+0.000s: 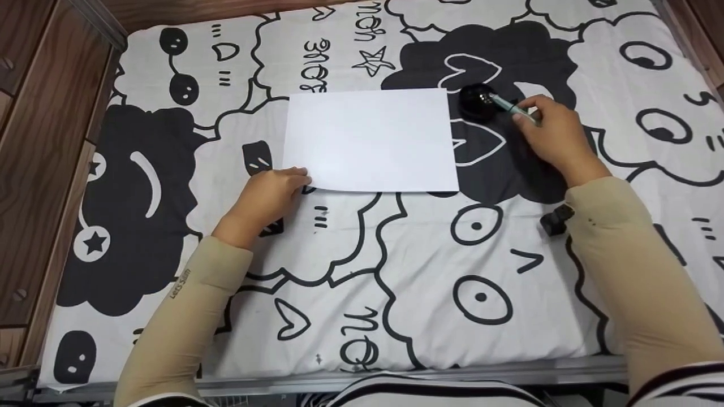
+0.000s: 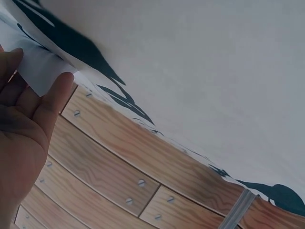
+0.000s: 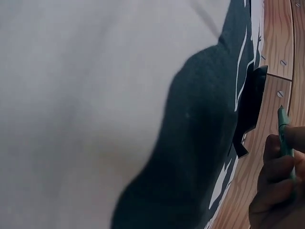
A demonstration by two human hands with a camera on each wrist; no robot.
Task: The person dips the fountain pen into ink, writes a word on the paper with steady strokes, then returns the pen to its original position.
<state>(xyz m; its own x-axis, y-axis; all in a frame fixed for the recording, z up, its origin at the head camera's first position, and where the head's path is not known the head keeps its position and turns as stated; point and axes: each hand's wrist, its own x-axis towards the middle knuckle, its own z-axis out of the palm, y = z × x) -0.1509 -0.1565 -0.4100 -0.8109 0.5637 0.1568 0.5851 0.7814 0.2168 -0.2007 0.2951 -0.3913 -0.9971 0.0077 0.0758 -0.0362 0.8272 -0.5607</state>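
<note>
A blank white sheet of paper (image 1: 370, 141) lies on the patterned cloth. My left hand (image 1: 271, 195) pinches its lower left corner; in the left wrist view, the corner of the sheet (image 2: 40, 71) shows among the fingers of the left hand (image 2: 28, 114). To the right of the sheet, my right hand (image 1: 557, 133) grips a slim teal pen (image 1: 512, 108), its tip pointing up and left. The pen's tip overlaps a glossy black rounded object (image 1: 477, 102) in the head view. The right wrist view shows the pen (image 3: 284, 129) between thumb and curled fingers.
A black-and-white cartoon cloth (image 1: 317, 243) covers the table. Beside the right sleeve is a small black block (image 1: 556, 219). Wood-patterned panels (image 1: 54, 113) rise at the left and back, and a metal rail (image 1: 509, 370) runs along the near edge.
</note>
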